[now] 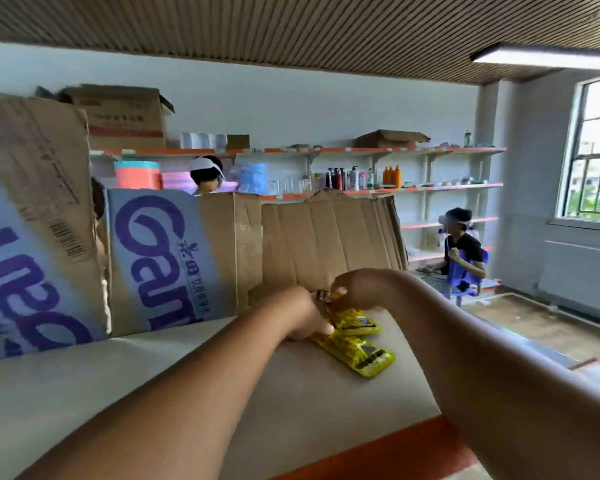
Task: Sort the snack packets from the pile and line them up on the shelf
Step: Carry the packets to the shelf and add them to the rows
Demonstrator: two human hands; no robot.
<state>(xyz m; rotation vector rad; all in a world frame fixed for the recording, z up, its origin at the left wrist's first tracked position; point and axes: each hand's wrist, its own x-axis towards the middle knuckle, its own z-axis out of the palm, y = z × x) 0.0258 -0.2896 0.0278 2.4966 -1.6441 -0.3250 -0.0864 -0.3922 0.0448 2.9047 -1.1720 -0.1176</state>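
Two yellow snack packets lie on the pale shelf (118,375) with an orange front edge. The nearer packet (361,355) lies flat, slanted toward the right. The farther packet (352,322) sits just behind it. My left hand (302,318) grips the left ends of the packets, fingers curled over them. My right hand (355,287) pinches the top edge of the farther packet, where a small dark and orange tab shows. Both forearms reach in from the bottom of the view.
Flattened cardboard boxes (174,258) with purple lettering stand along the shelf's back, close behind my hands. Beyond them, wall shelves (378,187) carry bottles and tubs. A person (461,251) sits at right, and another's head (207,174) shows behind the cardboard.
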